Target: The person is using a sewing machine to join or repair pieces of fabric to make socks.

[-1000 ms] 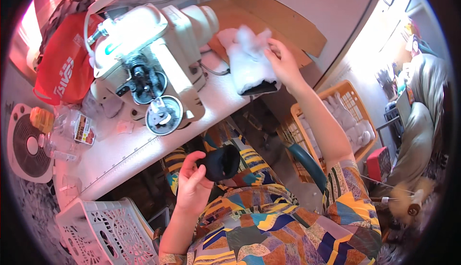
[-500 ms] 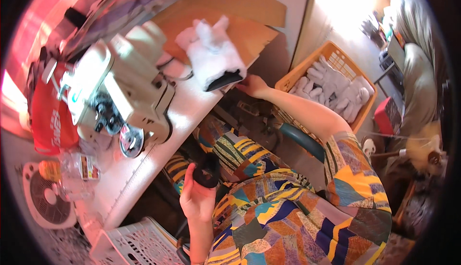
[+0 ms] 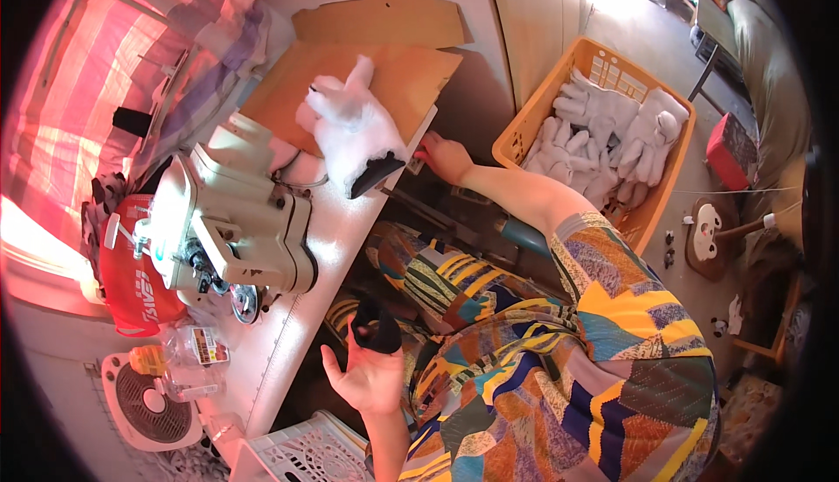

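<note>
My left hand (image 3: 367, 375) is raised over my lap with a small black fabric piece (image 3: 377, 329) at its fingertips; the thumb sticks out to the side. My right hand (image 3: 444, 157) reaches to the table's right edge, fingers curled against something there that I cannot make out. Just left of it, a pile of white fluffy gloves (image 3: 345, 124) with a black cuff lies on the table corner, partly over cardboard (image 3: 411, 71). A cream sewing machine (image 3: 227, 211) with metal discs stands on the white table (image 3: 288, 342).
An orange basket (image 3: 660, 194) of white gloves stands at the right, near a red box (image 3: 730, 150). At the left are a red bag (image 3: 131, 272), plastic bottles (image 3: 188, 364) and a fan (image 3: 144, 399). A white crate (image 3: 293, 451) sits by my left arm, a chair arm (image 3: 520, 233) beside my right.
My right hand has left the white gloves and moved down to the table edge. My left thumb has spread away from the black piece. The view has swung toward the basket.
</note>
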Motion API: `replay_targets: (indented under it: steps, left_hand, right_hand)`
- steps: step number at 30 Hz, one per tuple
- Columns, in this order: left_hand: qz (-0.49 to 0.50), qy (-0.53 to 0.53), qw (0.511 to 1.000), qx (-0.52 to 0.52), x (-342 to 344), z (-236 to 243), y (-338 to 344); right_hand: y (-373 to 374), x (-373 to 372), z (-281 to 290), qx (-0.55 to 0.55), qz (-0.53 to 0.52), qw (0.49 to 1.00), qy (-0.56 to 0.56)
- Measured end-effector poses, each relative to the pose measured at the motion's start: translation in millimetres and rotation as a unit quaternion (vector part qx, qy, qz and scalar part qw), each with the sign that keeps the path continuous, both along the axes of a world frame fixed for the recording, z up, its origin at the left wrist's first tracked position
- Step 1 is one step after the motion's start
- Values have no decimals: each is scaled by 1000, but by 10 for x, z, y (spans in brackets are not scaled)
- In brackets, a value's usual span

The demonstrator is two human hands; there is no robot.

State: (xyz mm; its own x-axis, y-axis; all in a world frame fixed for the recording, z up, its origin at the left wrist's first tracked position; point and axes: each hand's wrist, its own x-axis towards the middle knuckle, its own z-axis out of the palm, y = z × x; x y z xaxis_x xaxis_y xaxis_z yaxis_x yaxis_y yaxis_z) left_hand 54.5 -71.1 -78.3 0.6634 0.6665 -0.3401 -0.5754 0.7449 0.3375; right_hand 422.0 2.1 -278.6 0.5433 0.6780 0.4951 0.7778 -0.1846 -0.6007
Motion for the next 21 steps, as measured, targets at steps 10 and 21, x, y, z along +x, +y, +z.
replay_targets:
  steps: [10, 21]
  left_hand:
    - [-13, -55, 998, -28, 176, 3, 62]
    - [-34, -34, 999, 13, 380, 119, 51]
  right_hand:
    - [12, -9, -17, -13, 27, 999, 15]
    - [-64, 14, 75, -33, 29, 998, 44]
